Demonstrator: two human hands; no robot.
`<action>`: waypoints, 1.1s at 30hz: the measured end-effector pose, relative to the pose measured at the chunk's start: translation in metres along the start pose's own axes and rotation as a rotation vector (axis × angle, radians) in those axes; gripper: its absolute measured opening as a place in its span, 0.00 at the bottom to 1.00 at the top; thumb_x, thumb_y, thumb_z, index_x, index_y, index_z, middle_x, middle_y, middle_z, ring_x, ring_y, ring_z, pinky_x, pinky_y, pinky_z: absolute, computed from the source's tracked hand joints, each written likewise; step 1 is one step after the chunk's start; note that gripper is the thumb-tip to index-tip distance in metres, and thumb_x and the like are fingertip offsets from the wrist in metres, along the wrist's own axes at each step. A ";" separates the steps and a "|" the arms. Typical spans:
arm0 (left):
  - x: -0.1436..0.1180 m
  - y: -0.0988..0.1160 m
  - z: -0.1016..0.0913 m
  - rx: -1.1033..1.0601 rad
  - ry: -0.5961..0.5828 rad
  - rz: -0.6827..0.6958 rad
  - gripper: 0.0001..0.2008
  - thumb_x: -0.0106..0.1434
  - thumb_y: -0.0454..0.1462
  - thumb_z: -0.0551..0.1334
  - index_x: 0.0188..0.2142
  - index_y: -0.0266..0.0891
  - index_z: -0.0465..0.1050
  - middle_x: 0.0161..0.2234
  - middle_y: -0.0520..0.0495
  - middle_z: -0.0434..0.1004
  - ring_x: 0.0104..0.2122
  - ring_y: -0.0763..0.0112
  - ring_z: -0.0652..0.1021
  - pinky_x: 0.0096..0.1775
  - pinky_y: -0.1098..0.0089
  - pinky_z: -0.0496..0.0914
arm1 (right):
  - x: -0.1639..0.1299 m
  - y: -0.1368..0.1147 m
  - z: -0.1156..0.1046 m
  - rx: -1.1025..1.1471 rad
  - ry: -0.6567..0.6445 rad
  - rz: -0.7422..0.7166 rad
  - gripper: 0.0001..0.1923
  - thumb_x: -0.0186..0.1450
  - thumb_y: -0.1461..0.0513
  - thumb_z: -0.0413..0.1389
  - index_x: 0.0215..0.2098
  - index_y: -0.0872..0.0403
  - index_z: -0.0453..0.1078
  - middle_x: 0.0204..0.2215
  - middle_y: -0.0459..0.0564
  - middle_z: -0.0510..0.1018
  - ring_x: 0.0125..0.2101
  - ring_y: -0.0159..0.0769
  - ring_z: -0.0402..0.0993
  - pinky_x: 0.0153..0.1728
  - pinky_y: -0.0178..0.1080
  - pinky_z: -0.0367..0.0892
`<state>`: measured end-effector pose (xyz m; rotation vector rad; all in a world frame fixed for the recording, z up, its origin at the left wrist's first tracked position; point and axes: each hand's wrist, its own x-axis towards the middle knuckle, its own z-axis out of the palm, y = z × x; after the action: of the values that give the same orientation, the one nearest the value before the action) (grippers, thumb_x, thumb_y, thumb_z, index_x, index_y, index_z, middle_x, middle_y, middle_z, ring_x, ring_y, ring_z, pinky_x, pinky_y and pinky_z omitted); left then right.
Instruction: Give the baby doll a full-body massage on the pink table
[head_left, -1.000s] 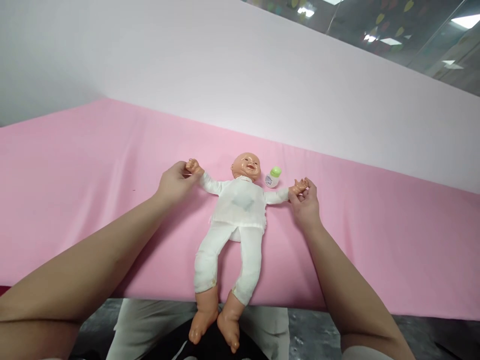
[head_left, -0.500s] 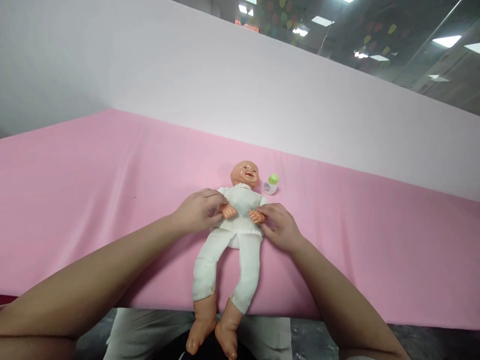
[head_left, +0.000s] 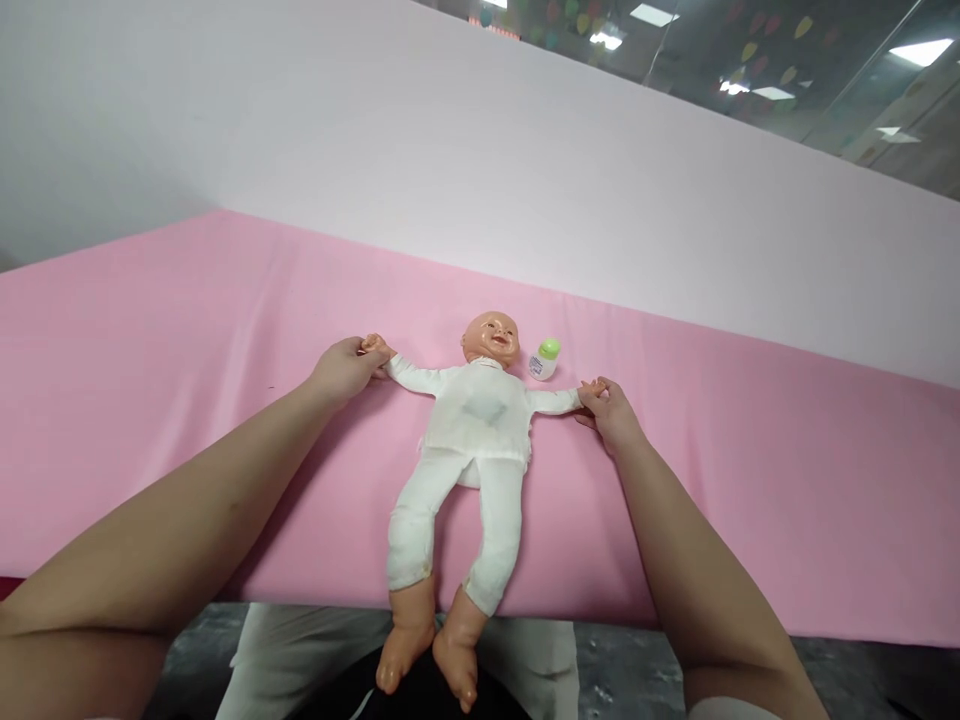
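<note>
A baby doll (head_left: pixel 475 425) in white clothes lies on its back on the pink sheet (head_left: pixel 150 330), head away from me, bare feet hanging over the near edge. Both its arms are stretched out sideways. My left hand (head_left: pixel 343 368) grips the doll's hand on the left side. My right hand (head_left: pixel 611 410) grips the doll's other hand on the right. A small white bottle with a green cap (head_left: pixel 544 359) stands just right of the doll's head.
A pale wall panel (head_left: pixel 480 170) rises behind the pink surface, with glass and ceiling lights above it. Below the sheet's near edge are my lap and a grey floor (head_left: pixel 600 670).
Half a second ago both my hands held the doll's hands together over its chest; now they have pulled the arms out wide again, as they were a second ago.
</note>
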<state>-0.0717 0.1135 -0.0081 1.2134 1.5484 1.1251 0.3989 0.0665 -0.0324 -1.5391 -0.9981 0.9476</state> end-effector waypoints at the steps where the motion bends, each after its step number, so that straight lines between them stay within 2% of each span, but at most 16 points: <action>1: 0.002 -0.002 0.000 -0.015 -0.009 -0.002 0.18 0.54 0.45 0.73 0.38 0.38 0.72 0.32 0.46 0.81 0.34 0.62 0.81 0.39 0.62 0.78 | 0.001 0.001 0.000 0.005 -0.002 0.001 0.41 0.61 0.53 0.72 0.66 0.47 0.60 0.69 0.60 0.72 0.47 0.42 0.86 0.43 0.48 0.87; 5: -0.005 0.004 0.003 -0.059 -0.025 0.036 0.18 0.57 0.44 0.72 0.41 0.38 0.72 0.35 0.47 0.81 0.35 0.63 0.82 0.41 0.61 0.79 | -0.005 -0.002 0.003 0.026 0.015 -0.071 0.43 0.61 0.50 0.71 0.68 0.47 0.58 0.64 0.60 0.77 0.46 0.44 0.86 0.45 0.52 0.87; 8: -0.024 0.018 0.008 -0.042 -0.022 0.146 0.18 0.59 0.43 0.72 0.45 0.38 0.73 0.40 0.46 0.81 0.39 0.63 0.82 0.45 0.60 0.78 | -0.019 -0.011 0.009 0.025 0.012 -0.252 0.44 0.63 0.48 0.69 0.70 0.48 0.56 0.63 0.59 0.78 0.52 0.46 0.84 0.54 0.56 0.83; 10: -0.042 0.027 0.014 -0.013 -0.030 0.308 0.20 0.61 0.45 0.71 0.49 0.39 0.75 0.43 0.45 0.83 0.42 0.61 0.82 0.48 0.59 0.78 | -0.034 -0.019 0.015 -0.022 0.005 -0.396 0.43 0.64 0.50 0.69 0.71 0.47 0.56 0.64 0.60 0.77 0.58 0.47 0.81 0.60 0.56 0.78; 12: -0.061 0.035 0.020 0.092 -0.078 0.476 0.16 0.63 0.45 0.70 0.47 0.40 0.77 0.45 0.44 0.84 0.42 0.61 0.82 0.48 0.59 0.78 | -0.053 -0.027 0.024 -0.108 -0.029 -0.527 0.39 0.65 0.52 0.68 0.69 0.47 0.59 0.64 0.60 0.77 0.59 0.47 0.80 0.61 0.55 0.77; 15: -0.081 0.039 0.030 0.366 -0.250 0.793 0.12 0.67 0.44 0.67 0.47 0.43 0.82 0.46 0.46 0.86 0.44 0.61 0.83 0.49 0.61 0.78 | -0.082 -0.038 0.040 -0.329 -0.112 -0.763 0.27 0.65 0.58 0.67 0.61 0.46 0.70 0.56 0.55 0.82 0.50 0.47 0.83 0.54 0.54 0.81; 17: -0.088 0.037 0.036 0.518 -0.359 0.964 0.13 0.69 0.43 0.65 0.50 0.46 0.84 0.49 0.46 0.86 0.46 0.61 0.84 0.50 0.62 0.78 | -0.096 -0.043 0.051 -0.500 -0.264 -0.958 0.19 0.66 0.63 0.64 0.56 0.45 0.74 0.50 0.51 0.85 0.49 0.46 0.82 0.54 0.54 0.80; 19: -0.089 0.033 0.040 0.624 -0.398 1.063 0.15 0.68 0.40 0.65 0.52 0.49 0.85 0.52 0.47 0.86 0.48 0.60 0.84 0.50 0.61 0.78 | -0.103 -0.045 0.059 -0.593 -0.400 -1.116 0.18 0.67 0.67 0.61 0.54 0.45 0.77 0.49 0.50 0.86 0.50 0.46 0.81 0.55 0.53 0.79; 21: -0.088 0.028 0.043 0.672 -0.388 1.103 0.16 0.67 0.37 0.64 0.52 0.50 0.85 0.52 0.47 0.86 0.47 0.60 0.84 0.50 0.60 0.78 | -0.105 -0.045 0.064 -0.617 -0.449 -1.182 0.19 0.68 0.68 0.59 0.54 0.46 0.77 0.50 0.51 0.86 0.51 0.45 0.80 0.55 0.53 0.78; 24: -0.087 0.027 0.046 0.621 -0.371 1.080 0.15 0.68 0.39 0.64 0.52 0.49 0.85 0.51 0.47 0.86 0.47 0.59 0.84 0.51 0.60 0.78 | -0.100 -0.041 0.062 -0.593 -0.401 -1.083 0.17 0.69 0.65 0.61 0.55 0.45 0.78 0.50 0.50 0.86 0.50 0.46 0.81 0.56 0.53 0.77; 26: -0.086 0.029 0.045 0.539 -0.329 0.975 0.14 0.69 0.44 0.64 0.51 0.47 0.84 0.49 0.47 0.87 0.47 0.58 0.84 0.52 0.59 0.78 | -0.094 -0.037 0.056 -0.545 -0.296 -0.942 0.19 0.69 0.60 0.63 0.58 0.45 0.76 0.50 0.52 0.86 0.48 0.46 0.83 0.53 0.53 0.79; 29: -0.078 0.031 0.040 0.335 -0.163 0.658 0.17 0.69 0.49 0.64 0.51 0.46 0.82 0.48 0.47 0.86 0.47 0.58 0.84 0.52 0.60 0.78 | -0.077 -0.031 0.041 -0.336 -0.101 -0.661 0.33 0.67 0.52 0.67 0.68 0.47 0.66 0.52 0.55 0.85 0.44 0.45 0.85 0.50 0.50 0.82; 31: -0.064 0.028 0.032 0.169 -0.037 0.445 0.21 0.67 0.49 0.66 0.55 0.45 0.77 0.51 0.45 0.84 0.48 0.58 0.83 0.51 0.61 0.79 | -0.060 -0.026 0.029 -0.175 -0.042 -0.527 0.39 0.67 0.49 0.67 0.71 0.49 0.60 0.54 0.57 0.84 0.48 0.45 0.85 0.53 0.51 0.81; 33: -0.046 0.022 0.022 0.066 0.059 0.298 0.25 0.62 0.47 0.69 0.57 0.44 0.74 0.51 0.43 0.83 0.47 0.58 0.84 0.47 0.61 0.81 | -0.042 -0.020 0.018 -0.076 0.005 -0.422 0.42 0.67 0.47 0.66 0.72 0.49 0.56 0.58 0.60 0.82 0.53 0.46 0.84 0.53 0.50 0.82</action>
<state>-0.0381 0.0741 0.0122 1.5042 1.4905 1.3190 0.3652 0.0353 -0.0125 -1.3168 -1.3031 0.6134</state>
